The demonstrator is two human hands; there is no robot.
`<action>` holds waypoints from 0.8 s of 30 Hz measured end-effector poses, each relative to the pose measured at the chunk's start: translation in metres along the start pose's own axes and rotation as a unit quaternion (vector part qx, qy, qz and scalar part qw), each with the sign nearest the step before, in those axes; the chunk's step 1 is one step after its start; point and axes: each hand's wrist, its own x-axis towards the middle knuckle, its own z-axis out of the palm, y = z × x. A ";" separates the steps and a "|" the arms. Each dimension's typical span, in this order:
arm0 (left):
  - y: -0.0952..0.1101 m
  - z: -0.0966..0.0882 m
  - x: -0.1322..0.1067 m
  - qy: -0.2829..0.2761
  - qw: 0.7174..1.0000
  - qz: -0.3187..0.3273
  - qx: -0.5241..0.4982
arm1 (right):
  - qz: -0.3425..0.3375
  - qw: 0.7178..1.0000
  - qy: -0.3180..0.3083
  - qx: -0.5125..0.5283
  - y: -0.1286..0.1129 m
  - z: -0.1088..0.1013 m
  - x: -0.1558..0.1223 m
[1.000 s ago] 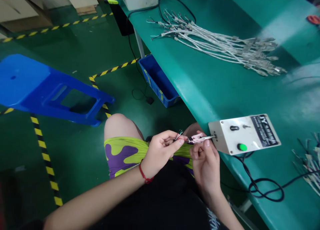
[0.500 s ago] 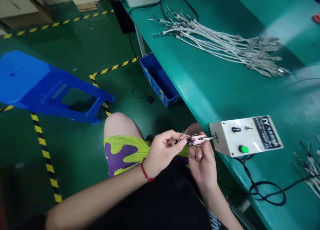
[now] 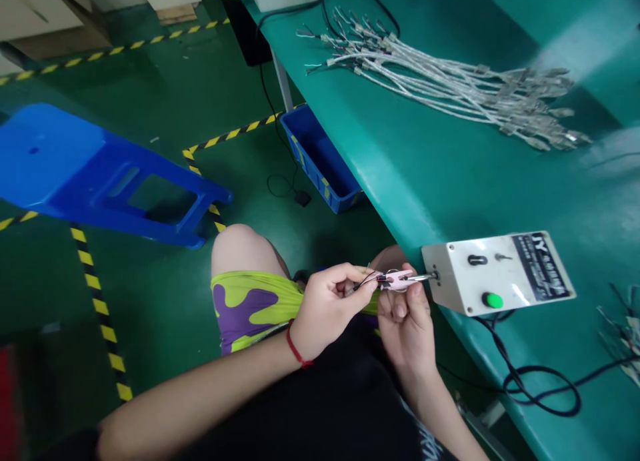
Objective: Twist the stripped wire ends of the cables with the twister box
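Observation:
My left hand (image 3: 327,309) pinches thin wires (image 3: 369,279) between thumb and fingertips; dark, red and pale strands show. Those wires run to a pink clip (image 3: 397,280) resembling a clothespin. A metal shaft (image 3: 425,277) joins the clip to the side of a white box (image 3: 463,274) with a green button, a black switch and a dark label. My right hand (image 3: 409,324) is under the clip, palm up, its thumb and a fingertip closed on the clip's sides near the shaft. How the wires sit in the jaws is too small to tell.
Silvery braided cables (image 3: 450,87) lie bundled along the far side of the green table (image 3: 415,181). A black cord (image 3: 543,401) loops beside the white box. More wires (image 3: 625,334) lie at right. A blue bin (image 3: 325,157) is below the table edge; a blue stool (image 3: 115,174) stands left.
The view has shifted slightly, so everything appears a little further right. Both hands keep their hold at the pink clip and the wires, with hardly any movement.

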 end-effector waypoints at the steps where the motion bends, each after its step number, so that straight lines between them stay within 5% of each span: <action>1: 0.001 0.001 0.000 0.002 1.000 -0.001 -0.002 | 0.000 1.000 -0.003 -0.001 0.000 0.000 0.000; 6: 0.003 0.003 -0.002 0.000 1.000 -0.008 -0.003 | -0.021 0.999 -0.017 -0.027 0.000 -0.003 0.000; 12: 0.003 0.001 -0.003 -0.009 0.998 -0.057 0.005 | -0.097 0.975 0.012 -0.199 -0.002 -0.017 -0.019; 14: 0.002 -0.002 -0.003 -0.015 0.998 -0.068 0.007 | -0.204 0.927 0.100 -0.300 -0.007 -0.017 -0.031; 16: 0.000 -0.004 -0.004 -0.019 0.997 -0.070 0.011 | -0.338 0.849 0.193 -0.358 -0.016 -0.014 -0.040; 18: -0.001 -0.005 -0.005 -0.019 0.998 -0.067 0.012 | -0.409 0.814 0.229 -0.342 -0.025 -0.010 -0.042; 24: -0.001 -0.005 -0.005 -0.010 0.997 -0.082 0.002 | -0.379 0.837 0.210 -0.335 -0.035 -0.010 -0.035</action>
